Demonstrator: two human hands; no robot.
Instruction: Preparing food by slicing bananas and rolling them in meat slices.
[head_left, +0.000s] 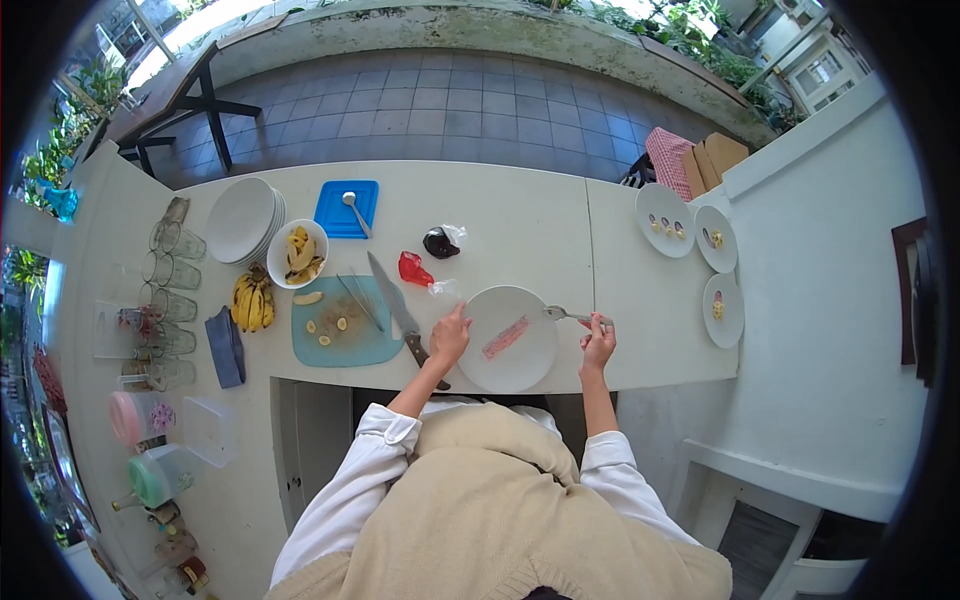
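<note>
A white plate (525, 367) lies before me, with a reddish streak (505, 338) smeared diagonally across its middle. My left hand (451, 335) is at the plate's left rim, its index finger extended on or just over the edge. In my right hand (598, 342) is a metal spoon (556, 312), its bowl over the plate's right rim. Left of the plate, a kitchen knife (395, 304) rests partly on a teal cutting board (346, 358), which holds banana slices (342, 324), a banana piece (307, 298) and metal tongs (363, 304). Beyond the plate lie a red plastic bag (414, 268) and a dark-filled bag (439, 243).
A banana bunch (253, 301), a bowl of banana peels (301, 255), stacked plates (241, 219) and glasses (174, 305) stand left. A spoon lies on a blue lid (346, 210). Three plates with food (663, 217) are at the right, near the wall (817, 300).
</note>
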